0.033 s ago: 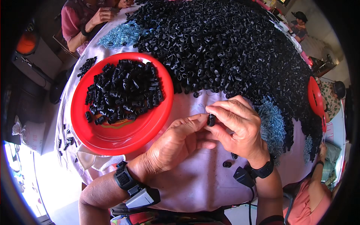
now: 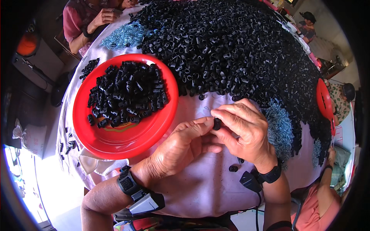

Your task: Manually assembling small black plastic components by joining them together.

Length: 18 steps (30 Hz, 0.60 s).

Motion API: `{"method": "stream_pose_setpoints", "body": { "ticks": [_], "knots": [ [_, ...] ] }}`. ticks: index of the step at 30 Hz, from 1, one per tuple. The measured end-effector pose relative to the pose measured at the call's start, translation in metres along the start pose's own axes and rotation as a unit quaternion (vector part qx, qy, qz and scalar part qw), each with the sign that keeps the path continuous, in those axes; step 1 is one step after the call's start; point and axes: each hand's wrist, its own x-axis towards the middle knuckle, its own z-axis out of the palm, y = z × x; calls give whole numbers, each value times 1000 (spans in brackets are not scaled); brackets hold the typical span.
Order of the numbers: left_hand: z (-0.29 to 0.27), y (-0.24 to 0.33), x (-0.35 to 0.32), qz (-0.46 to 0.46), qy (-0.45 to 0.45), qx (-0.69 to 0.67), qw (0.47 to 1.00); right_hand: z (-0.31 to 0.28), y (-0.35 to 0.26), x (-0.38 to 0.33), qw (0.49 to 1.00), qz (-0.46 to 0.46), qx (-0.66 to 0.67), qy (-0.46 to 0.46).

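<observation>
A small black plastic cord lock (image 2: pixel 217 124) is held at the middle of the view, above the cloth. My left hand (image 2: pixel 179 146) pinches it from the left between thumb and forefinger, its other fingers curled loosely below. From the right, my right hand (image 2: pixel 244 131) grips the same piece with thumb and fingertips, which hide part of it. A red round plate (image 2: pixel 143 133) to the left of my hands bears a heap of similar black cord locks (image 2: pixel 127 90). Two loose black pieces (image 2: pixel 233 168) lie on the cloth below my right hand.
A large mound of black plastic parts (image 2: pixel 231 50) covers the table's far side. Bluish metal springs lie in one pile (image 2: pixel 279 129) beside my right hand and another (image 2: pixel 125 35) at far left. Pale pink cloth (image 2: pixel 192 184) covers the table. Other people sit around it.
The black cord lock has shifted slightly between my fingertips and shows less of its length. My hands have hardly moved.
</observation>
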Motion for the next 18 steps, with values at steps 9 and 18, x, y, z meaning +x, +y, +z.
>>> {"method": "stream_pose_setpoints", "body": {
  "ticks": [9, 18],
  "knots": [
    [31, 5, -10, 16, 77, 272, 959, -23, 5, 4, 988, 109, 89, -61],
    [9, 83, -50, 199, 121, -129, 964, -36, 34, -12, 930, 348, 62, -105]
  ]
}}
